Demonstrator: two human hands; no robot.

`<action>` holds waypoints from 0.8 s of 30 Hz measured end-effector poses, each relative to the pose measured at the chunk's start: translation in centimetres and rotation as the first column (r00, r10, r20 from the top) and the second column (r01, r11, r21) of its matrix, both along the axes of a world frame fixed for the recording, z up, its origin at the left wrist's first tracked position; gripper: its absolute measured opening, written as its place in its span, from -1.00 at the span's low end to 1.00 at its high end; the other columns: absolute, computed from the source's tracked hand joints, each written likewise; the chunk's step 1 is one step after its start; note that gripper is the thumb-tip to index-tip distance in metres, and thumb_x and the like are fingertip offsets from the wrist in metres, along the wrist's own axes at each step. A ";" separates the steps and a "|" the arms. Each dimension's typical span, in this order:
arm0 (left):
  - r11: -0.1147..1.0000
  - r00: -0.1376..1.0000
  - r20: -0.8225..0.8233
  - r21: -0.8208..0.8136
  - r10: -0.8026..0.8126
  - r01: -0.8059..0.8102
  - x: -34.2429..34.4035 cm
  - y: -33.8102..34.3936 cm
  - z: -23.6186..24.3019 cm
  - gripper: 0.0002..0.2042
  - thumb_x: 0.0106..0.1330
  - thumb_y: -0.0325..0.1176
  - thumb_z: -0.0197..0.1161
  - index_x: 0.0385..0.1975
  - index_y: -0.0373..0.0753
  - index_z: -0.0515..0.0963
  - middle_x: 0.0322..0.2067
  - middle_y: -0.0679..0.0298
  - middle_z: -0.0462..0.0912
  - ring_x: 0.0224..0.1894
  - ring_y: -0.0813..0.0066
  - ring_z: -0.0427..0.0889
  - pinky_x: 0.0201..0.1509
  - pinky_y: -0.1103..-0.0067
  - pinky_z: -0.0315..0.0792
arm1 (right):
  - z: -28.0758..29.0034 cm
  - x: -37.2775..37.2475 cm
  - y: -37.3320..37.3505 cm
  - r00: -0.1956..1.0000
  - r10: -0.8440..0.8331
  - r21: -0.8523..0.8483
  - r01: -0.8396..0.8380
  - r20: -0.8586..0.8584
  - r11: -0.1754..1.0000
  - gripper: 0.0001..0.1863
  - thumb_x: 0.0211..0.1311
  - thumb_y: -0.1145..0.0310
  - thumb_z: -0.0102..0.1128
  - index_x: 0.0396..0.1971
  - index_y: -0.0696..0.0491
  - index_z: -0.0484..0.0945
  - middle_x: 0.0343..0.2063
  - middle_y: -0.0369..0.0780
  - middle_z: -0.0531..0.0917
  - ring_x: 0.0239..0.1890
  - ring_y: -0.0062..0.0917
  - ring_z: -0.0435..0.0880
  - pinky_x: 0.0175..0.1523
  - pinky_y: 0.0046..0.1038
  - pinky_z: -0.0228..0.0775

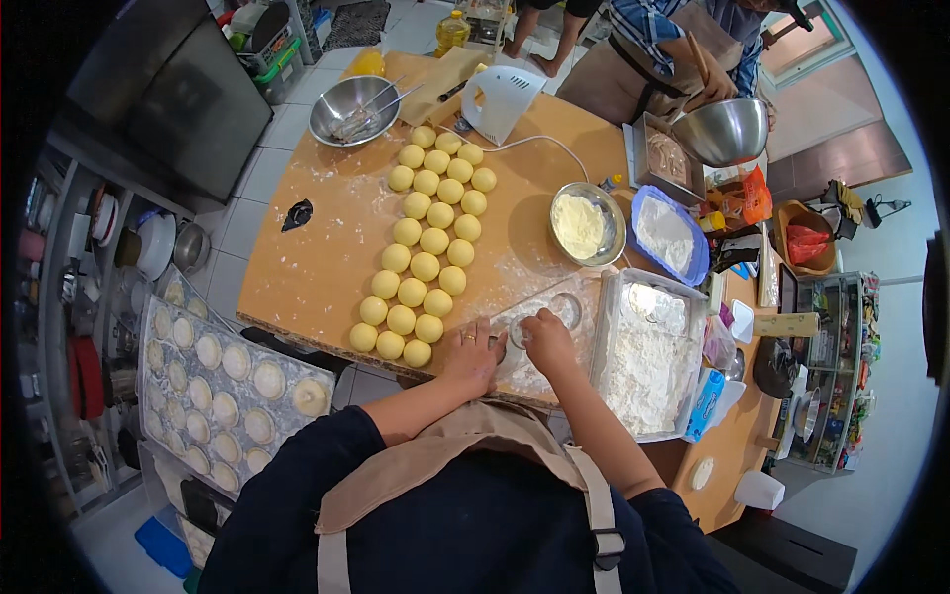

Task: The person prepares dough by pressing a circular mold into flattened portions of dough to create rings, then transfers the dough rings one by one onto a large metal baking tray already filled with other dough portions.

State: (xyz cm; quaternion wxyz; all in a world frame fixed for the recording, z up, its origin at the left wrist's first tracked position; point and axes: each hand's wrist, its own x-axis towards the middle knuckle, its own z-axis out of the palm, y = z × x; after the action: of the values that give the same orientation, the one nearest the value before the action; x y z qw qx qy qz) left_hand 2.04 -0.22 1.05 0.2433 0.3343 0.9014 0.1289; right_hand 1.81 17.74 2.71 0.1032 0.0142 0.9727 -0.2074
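My left hand [473, 358] rests at the near edge of the table with its fingers stretched out, beside the yellow dough balls. A small dark curved edge shows by its thumb; what it belongs to I cannot make out. My right hand [547, 342] is bent with fingers pressed together over the floured board [534, 378]; whatever lies in them is hidden. Beyond the right hand, a round ring shape [566, 310] sits on the board. Rows of smooth yellow dough balls [425, 265] stretch from near my left hand toward the back of the table.
Right of the board stands a tray of flour [643, 371]. Behind are a bowl of pale yellow mixture [579, 226] and a blue basin [683, 259]. A hand mixer [503, 104] and metal bowl [346, 109] stand farther back. Floured dough rounds cover a tray [315, 378] at left. Another person tips a bowl [727, 134].
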 end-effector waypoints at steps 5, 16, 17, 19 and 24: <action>1.000 1.000 0.017 -0.002 -0.008 0.009 -0.1 0.1 0.1 -0.04 -0.07 -0.08 0.48 0.37 -0.12 0.10 0.31 -0.17 0.07 0.33 -0.09 0.12 0.31 0.05 0.10 | -0.5 0.3 0.2 0.999 -0.010 0.008 0.010 -0.040 1.000 -0.72 -0.15 0.53 0.33 -0.32 0.07 0.67 -0.33 -0.08 0.56 -0.23 -0.15 0.60 -0.13 -0.23 0.48; 1.000 1.000 -0.008 -0.001 -0.016 0.016 -0.3 0.0 0.8 -0.05 -0.06 -0.08 0.46 0.37 -0.13 0.10 0.29 -0.15 0.08 0.31 -0.08 0.13 0.30 0.08 0.11 | 1.8 0.1 1.2 0.994 -0.113 -0.059 0.113 0.008 0.992 -0.65 -0.20 0.44 0.44 -0.27 0.00 0.69 -0.26 -0.10 0.60 -0.19 -0.18 0.62 -0.10 -0.24 0.49; 1.000 1.000 -0.019 0.008 -0.010 0.010 -0.3 -0.1 0.8 -0.05 -0.06 -0.07 0.46 0.37 -0.13 0.11 0.28 -0.15 0.09 0.31 -0.08 0.13 0.30 0.08 0.11 | 2.2 -0.2 1.2 0.994 -0.108 -0.063 0.109 0.009 0.992 -0.65 -0.20 0.44 0.44 -0.27 0.00 0.69 -0.26 -0.10 0.60 -0.19 -0.18 0.62 -0.10 -0.24 0.49; 1.000 1.000 -0.005 0.000 -0.012 0.012 -0.4 -0.2 1.3 -0.06 -0.07 -0.07 0.46 0.37 -0.13 0.12 0.28 -0.15 0.09 0.31 -0.08 0.14 0.30 0.08 0.11 | 2.6 -0.2 1.3 0.994 -0.108 -0.055 0.107 -0.008 0.993 -0.67 -0.18 0.46 0.43 -0.27 0.01 0.69 -0.23 -0.11 0.61 -0.18 -0.18 0.63 -0.09 -0.25 0.48; 1.000 0.999 -0.041 0.006 -0.003 0.004 0.0 0.1 0.4 -0.08 -0.08 -0.06 0.47 0.35 -0.10 0.18 0.28 -0.15 0.10 0.30 -0.08 0.16 0.29 0.10 0.12 | 0.2 0.7 1.3 0.998 -0.039 -0.023 0.038 -0.052 0.999 -0.71 -0.17 0.50 0.37 -0.30 0.03 0.69 -0.31 -0.10 0.59 -0.23 -0.17 0.62 -0.11 -0.25 0.48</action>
State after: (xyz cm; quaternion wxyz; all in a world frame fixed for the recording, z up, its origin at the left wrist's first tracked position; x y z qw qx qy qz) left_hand 1.99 -0.12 1.45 0.2239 0.3392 0.9052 0.1242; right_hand 2.49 19.02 2.92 0.0740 0.0262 0.9723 -0.2202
